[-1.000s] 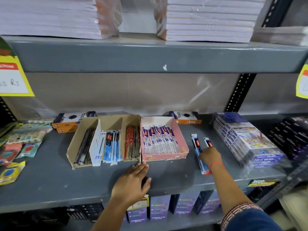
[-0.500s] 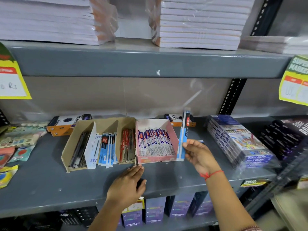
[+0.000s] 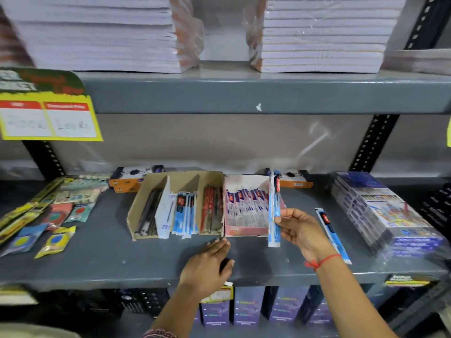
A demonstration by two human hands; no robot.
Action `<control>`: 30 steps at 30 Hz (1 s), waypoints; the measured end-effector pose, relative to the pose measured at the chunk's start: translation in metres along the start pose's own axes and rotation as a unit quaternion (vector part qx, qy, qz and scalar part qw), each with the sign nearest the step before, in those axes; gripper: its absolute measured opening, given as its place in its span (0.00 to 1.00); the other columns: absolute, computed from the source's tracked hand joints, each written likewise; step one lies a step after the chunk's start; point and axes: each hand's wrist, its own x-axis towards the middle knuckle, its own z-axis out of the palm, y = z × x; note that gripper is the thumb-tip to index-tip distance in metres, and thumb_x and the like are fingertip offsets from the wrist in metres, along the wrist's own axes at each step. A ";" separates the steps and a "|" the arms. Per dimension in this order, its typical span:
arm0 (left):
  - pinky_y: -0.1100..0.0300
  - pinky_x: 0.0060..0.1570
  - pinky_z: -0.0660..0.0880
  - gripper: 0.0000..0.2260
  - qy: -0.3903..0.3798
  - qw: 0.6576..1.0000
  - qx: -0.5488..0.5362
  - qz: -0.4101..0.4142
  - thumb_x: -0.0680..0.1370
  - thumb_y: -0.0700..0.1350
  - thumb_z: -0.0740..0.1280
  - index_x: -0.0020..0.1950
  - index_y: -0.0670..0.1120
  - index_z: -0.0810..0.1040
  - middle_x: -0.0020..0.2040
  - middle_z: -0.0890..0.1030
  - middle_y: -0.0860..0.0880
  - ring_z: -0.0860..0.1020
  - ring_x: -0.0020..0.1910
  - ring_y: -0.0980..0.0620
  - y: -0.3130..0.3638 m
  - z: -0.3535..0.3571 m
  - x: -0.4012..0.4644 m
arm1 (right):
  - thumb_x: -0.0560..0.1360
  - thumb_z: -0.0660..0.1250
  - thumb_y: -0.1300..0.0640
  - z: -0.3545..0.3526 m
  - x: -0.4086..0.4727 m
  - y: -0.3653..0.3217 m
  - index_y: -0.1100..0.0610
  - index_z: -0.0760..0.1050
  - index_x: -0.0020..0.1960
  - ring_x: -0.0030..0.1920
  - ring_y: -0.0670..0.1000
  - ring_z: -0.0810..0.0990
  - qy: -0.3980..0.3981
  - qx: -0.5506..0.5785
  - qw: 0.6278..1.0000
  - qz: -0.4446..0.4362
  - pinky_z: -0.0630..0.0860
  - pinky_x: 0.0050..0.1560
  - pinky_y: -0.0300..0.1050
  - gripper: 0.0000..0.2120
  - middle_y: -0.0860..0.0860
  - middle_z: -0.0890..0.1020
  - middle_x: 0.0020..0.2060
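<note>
My right hand (image 3: 301, 230) pinches a long blue and white pen packet (image 3: 274, 211) and holds it upright against the right wall of the pink box (image 3: 244, 231), which holds several white and purple packets. A second blue packet (image 3: 332, 234) lies flat on the grey shelf (image 3: 102, 259) to the right of my right hand. My left hand (image 3: 207, 264) rests flat on the shelf, fingers straight, just in front of the pink box and the brown cardboard box (image 3: 136, 211) of pens.
Orange and black boxes (image 3: 127, 179) lie behind the two trays. Loose eraser and sticker packs (image 3: 56, 240) cover the left of the shelf. A wrapped stack of blue books (image 3: 383, 213) sits at the right. Notebook stacks (image 3: 317, 32) fill the shelf above. A yellow price tag (image 3: 48, 118) hangs at left.
My right hand lifted one blue packet off the shelf and brought it upright to the pink box's right side. The left hand stayed flat in front of the boxes.
</note>
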 end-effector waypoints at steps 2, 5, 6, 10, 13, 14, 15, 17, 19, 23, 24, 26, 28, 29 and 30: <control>0.61 0.67 0.58 0.23 -0.008 1.000 0.000 -0.011 0.79 0.57 0.53 0.73 0.52 0.58 0.75 0.58 0.56 0.52 0.73 0.57 -0.004 -0.002 -0.005 | 0.71 0.68 0.70 0.011 0.004 0.002 0.54 0.75 0.37 0.24 0.41 0.78 0.006 -0.028 1.000 -0.001 0.75 0.26 0.30 0.12 0.48 0.81 0.29; 0.60 0.66 0.61 0.23 -0.008 1.000 0.004 -0.027 0.79 0.57 0.52 0.73 0.53 0.58 0.75 0.57 0.56 0.53 0.73 0.57 -0.015 -0.007 -0.015 | 0.70 0.68 0.71 0.036 0.009 0.004 0.54 0.71 0.37 0.20 0.44 0.71 0.005 -0.067 0.998 -0.005 0.71 0.24 0.31 0.14 0.52 0.75 0.28; 0.60 0.66 0.62 0.23 -0.005 0.999 0.007 -0.031 0.80 0.57 0.52 0.73 0.53 0.58 0.75 0.58 0.56 0.53 0.73 0.57 -0.018 -0.009 -0.017 | 0.70 0.68 0.72 0.043 0.010 0.004 0.54 0.70 0.36 0.19 0.44 0.70 0.002 -0.074 0.997 -0.008 0.70 0.22 0.30 0.15 0.54 0.74 0.28; 0.61 0.65 0.62 0.22 0.016 0.998 0.014 -0.060 0.80 0.57 0.52 0.73 0.53 0.59 0.74 0.59 0.57 0.55 0.72 0.59 -0.047 -0.019 -0.033 | 0.70 0.66 0.74 0.083 0.012 0.010 0.56 0.70 0.34 0.18 0.40 0.73 -0.050 -0.104 0.993 -0.005 0.70 0.21 0.30 0.16 0.54 0.75 0.29; 0.61 0.64 0.63 0.22 0.021 0.995 0.020 -0.098 0.80 0.58 0.52 0.73 0.54 0.59 0.74 0.59 0.58 0.55 0.72 0.59 -0.076 -0.027 -0.046 | 0.72 0.66 0.73 0.111 0.013 0.014 0.56 0.71 0.34 0.28 0.45 0.73 -0.065 -0.147 0.987 -0.002 0.71 0.23 0.30 0.15 0.52 0.75 0.31; 0.61 0.64 0.64 0.22 0.020 0.994 0.023 -0.107 0.80 0.58 0.52 0.73 0.54 0.59 0.74 0.59 0.58 0.55 0.72 0.59 -0.088 -0.030 -0.050 | 0.72 0.65 0.73 0.122 0.014 0.016 0.56 0.72 0.34 0.29 0.46 0.72 -0.065 -0.161 0.985 -0.005 0.71 0.23 0.30 0.15 0.52 0.75 0.31; 0.61 0.63 0.64 0.22 0.022 0.993 0.026 -0.114 0.80 0.58 0.52 0.73 0.55 0.59 0.74 0.59 0.58 0.55 0.72 0.60 -0.098 -0.034 -0.053 | 0.72 0.64 0.73 0.133 0.016 0.019 0.56 0.72 0.34 0.29 0.46 0.71 -0.062 -0.175 0.983 -0.009 0.71 0.22 0.30 0.15 0.52 0.74 0.31; 0.60 0.62 0.66 0.22 0.029 0.992 0.029 -0.122 0.80 0.58 0.52 0.73 0.55 0.59 0.74 0.59 0.58 0.57 0.72 0.59 -0.115 -0.042 -0.057 | 0.73 0.63 0.74 0.154 0.021 0.025 0.59 0.75 0.34 0.29 0.46 0.70 -0.050 -0.203 0.978 -0.015 0.70 0.24 0.31 0.14 0.51 0.74 0.29; 0.60 0.60 0.68 0.21 0.032 0.992 0.034 -0.117 0.80 0.57 0.52 0.73 0.56 0.60 0.74 0.59 0.59 0.60 0.71 0.59 -0.129 -0.048 -0.059 | 0.73 0.62 0.74 0.178 0.026 0.032 0.67 0.80 0.41 0.30 0.44 0.72 -0.028 -0.239 0.970 -0.025 0.71 0.28 0.30 0.09 0.51 0.77 0.30; 0.58 0.56 0.71 0.21 0.055 0.992 0.031 -0.107 0.79 0.56 0.54 0.72 0.55 0.61 0.73 0.62 0.57 0.64 0.69 0.56 -0.132 -0.047 -0.061 | 0.72 0.63 0.72 0.218 0.040 0.045 0.68 0.82 0.48 0.40 0.51 0.78 0.024 -0.293 0.954 -0.054 0.79 0.43 0.40 0.10 0.62 0.85 0.46; 0.58 0.55 0.71 0.21 0.066 0.992 0.029 -0.102 0.79 0.56 0.54 0.72 0.54 0.62 0.73 0.63 0.57 0.66 0.68 0.56 -0.133 -0.047 -0.061 | 0.72 0.61 0.72 0.228 0.041 0.047 0.67 0.82 0.48 0.43 0.52 0.79 0.033 -0.300 0.952 -0.056 0.80 0.50 0.47 0.12 0.64 0.84 0.49; 0.59 0.51 0.74 0.20 0.080 0.992 0.041 -0.088 0.79 0.55 0.55 0.70 0.53 0.66 0.70 0.68 0.55 0.70 0.65 0.54 -0.131 -0.048 -0.061 | 0.72 0.57 0.73 0.241 0.041 0.051 0.65 0.82 0.51 0.50 0.57 0.82 0.041 -0.335 0.939 -0.061 0.79 0.56 0.52 0.17 0.64 0.84 0.52; 0.62 0.37 0.78 0.18 0.104 0.993 0.033 -0.052 0.75 0.53 0.60 0.60 0.48 0.78 0.59 0.80 0.51 0.80 0.54 0.52 -0.129 -0.056 -0.061 | 0.72 0.56 0.73 0.250 0.038 0.053 0.65 0.81 0.54 0.56 0.59 0.81 0.043 -0.374 0.923 -0.073 0.78 0.56 0.48 0.19 0.62 0.83 0.55; 0.63 0.32 0.78 0.17 0.114 0.992 0.031 -0.041 0.72 0.53 0.62 0.55 0.47 0.81 0.53 0.83 0.50 0.82 0.48 0.51 -0.129 -0.057 -0.062 | 0.73 0.56 0.73 0.253 0.035 0.052 0.66 0.81 0.53 0.56 0.60 0.81 0.040 -0.397 0.914 -0.077 0.78 0.54 0.46 0.18 0.62 0.83 0.56; 0.63 0.33 0.78 0.17 0.110 0.993 0.028 -0.039 0.71 0.52 0.63 0.55 0.46 0.81 0.53 0.83 0.49 0.82 0.49 0.51 -0.127 -0.058 -0.062 | 0.73 0.56 0.72 0.254 0.032 0.051 0.67 0.81 0.50 0.54 0.60 0.81 0.033 -0.421 0.903 -0.075 0.78 0.49 0.46 0.16 0.63 0.83 0.55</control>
